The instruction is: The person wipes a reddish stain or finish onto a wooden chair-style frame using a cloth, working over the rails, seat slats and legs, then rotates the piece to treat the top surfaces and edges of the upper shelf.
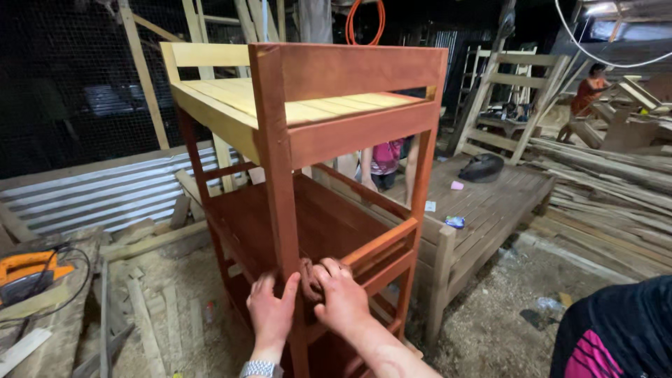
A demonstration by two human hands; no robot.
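1. A tall wooden rack (308, 161) stands on the sawdust floor (490, 329), close in front of the person; most of it is stained red-brown, while the top shelf slats and the far rail are bare pale wood
2. The left hand (271, 311) rests on the rack's front post (280, 210), low down, its grip released, fingers spread flat on the wood
3. The right hand (341, 294) is just beside it, right of the post, its grip clenched on a dark rag (308, 277) pressed against the post
4. An orange power tool (28, 274) lies at far left on planks
5. A low slatted platform (490, 196) lies behind the rack, with a dark helmet (481, 168) on it
6. Another person (588, 91) works far back at right, among stacked boards (609, 189)
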